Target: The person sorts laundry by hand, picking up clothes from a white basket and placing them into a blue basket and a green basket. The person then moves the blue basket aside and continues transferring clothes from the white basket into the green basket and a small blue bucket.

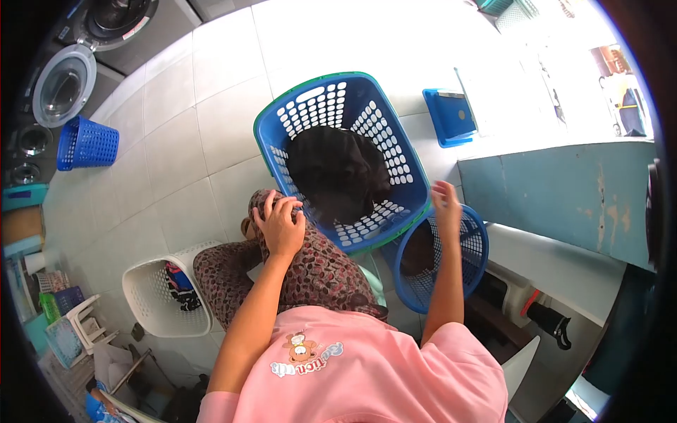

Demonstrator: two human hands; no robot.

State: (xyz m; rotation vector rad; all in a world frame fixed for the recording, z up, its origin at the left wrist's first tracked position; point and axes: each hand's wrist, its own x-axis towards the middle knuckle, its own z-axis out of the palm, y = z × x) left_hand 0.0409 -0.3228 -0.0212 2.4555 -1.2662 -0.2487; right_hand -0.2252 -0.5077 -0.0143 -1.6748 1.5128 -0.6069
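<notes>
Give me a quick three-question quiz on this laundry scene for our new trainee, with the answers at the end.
1. The cloth in the large blue basket is: A) white, B) black, C) yellow.
2. True or false: the left hand rests on the patterned trousers.
3. Fill in: the round door of the washing machine at the upper left stands ____.

Key: 1 B; 2 true; 3 open.

Big basket [367,90]: dark clothes [338,173] inside | left hand [282,224]: on leg [328,271], below it | right hand [446,206]: by its right rim | white basket [144,292]: lower left | blue bin [88,144]: left
</notes>
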